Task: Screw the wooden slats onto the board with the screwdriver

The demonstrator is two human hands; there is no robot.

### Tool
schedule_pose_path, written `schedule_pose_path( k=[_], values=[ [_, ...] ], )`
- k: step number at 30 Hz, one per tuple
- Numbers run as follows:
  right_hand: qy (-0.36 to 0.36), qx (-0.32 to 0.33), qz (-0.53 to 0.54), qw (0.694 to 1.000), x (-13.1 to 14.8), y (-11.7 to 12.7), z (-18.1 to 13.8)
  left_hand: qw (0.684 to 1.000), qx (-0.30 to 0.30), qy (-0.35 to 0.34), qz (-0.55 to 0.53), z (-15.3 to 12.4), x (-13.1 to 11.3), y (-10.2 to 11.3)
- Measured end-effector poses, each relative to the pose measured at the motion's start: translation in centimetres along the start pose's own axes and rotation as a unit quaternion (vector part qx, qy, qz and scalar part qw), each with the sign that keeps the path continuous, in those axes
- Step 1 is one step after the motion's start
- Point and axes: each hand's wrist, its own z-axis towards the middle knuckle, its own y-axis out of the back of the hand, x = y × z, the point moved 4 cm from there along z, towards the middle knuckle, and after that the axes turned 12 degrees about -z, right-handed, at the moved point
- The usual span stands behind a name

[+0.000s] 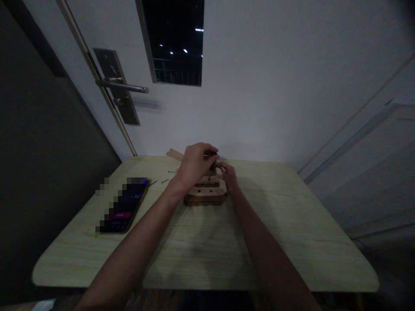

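In the middle of the table stands a small wooden assembly (pixel 207 190), built of stacked light pieces on a darker brown base. Two dark holes show in its front piece. My left hand (pixel 196 162) is closed above it, fingertips pinching a dark upright tool handle (pixel 213 160) whose exact kind is unclear. The lower end of the handle meets the top of the wood. At the right side of the assembly, my right hand (pixel 229 175) curls its fingers against the wood close to the handle. Several screws (pixel 165 181) lie left of the assembly.
A phone (pixel 125 207) with a lit screen lies on the left of the table (pixel 292 242). Behind my left hand are light wooden strips (pixel 175 153). The table's back edge meets a white door with a metal handle (pixel 129 87) and a dark window (pixel 175 39).
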Motion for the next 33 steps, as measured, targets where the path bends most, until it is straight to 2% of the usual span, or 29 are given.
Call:
schedule_pose_path(
  k=[7, 13, 18, 22, 27, 33],
  values=[
    [0.000, -0.001, 0.004, 1.000, -0.14, 0.09, 0.09, 0.995, -0.006, -0.049, 0.087, 0.05, -0.44, 0.67],
    [0.000, 0.005, 0.005, 1.000, -0.03, 0.15, -0.01, 0.994, 0.028, -0.050, 0.092, 0.02, -0.61, 0.58],
    [-0.001, 0.004, 0.005, 1.000, 0.01, 0.12, 0.01, 0.991, 0.021, -0.049, 0.120, -0.09, -0.68, 0.71],
    [0.000, 0.002, 0.006, 1.000, -0.16, 0.02, 0.05, 0.994, 0.048, -0.046, 0.092, -0.12, -0.73, 0.43],
    [0.002, 0.001, 0.013, 1.000, -0.33, -0.24, -0.04, 0.994, 0.026, -0.045, 0.097, -0.19, -0.97, 0.35],
    [-0.005, -0.003, 0.004, 1.000, -0.25, -0.04, 0.10, 0.994, 0.053, -0.060, 0.074, -0.08, -0.56, 0.11]
  ],
)
